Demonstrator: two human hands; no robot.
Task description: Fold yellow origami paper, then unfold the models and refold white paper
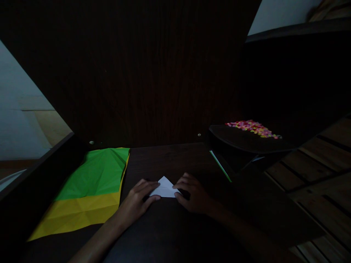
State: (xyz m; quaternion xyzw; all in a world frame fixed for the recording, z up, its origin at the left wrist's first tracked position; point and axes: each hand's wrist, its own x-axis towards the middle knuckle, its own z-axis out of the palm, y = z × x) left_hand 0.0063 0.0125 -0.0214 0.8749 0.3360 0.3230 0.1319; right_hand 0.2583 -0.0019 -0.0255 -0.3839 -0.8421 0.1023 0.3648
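A small white sheet of paper (165, 187), folded into a triangle with its tip pointing away from me, lies on the dark wooden desk (167, 157). My left hand (139, 196) pinches its left corner, thumb along the near edge and fingers on top. On the opposite side, my right hand (192, 193) grips the right corner between thumb and fingers. Both corners are partly hidden under the fingertips.
Creased green paper (95, 171) lies over yellow paper (82, 210) on the left. A thin green-and-white strip (221, 166) rests at right. Several small colourful pieces (253, 128) are heaped on a dark curved shelf (236, 140). A dark panel (153, 73) rises behind the desk.
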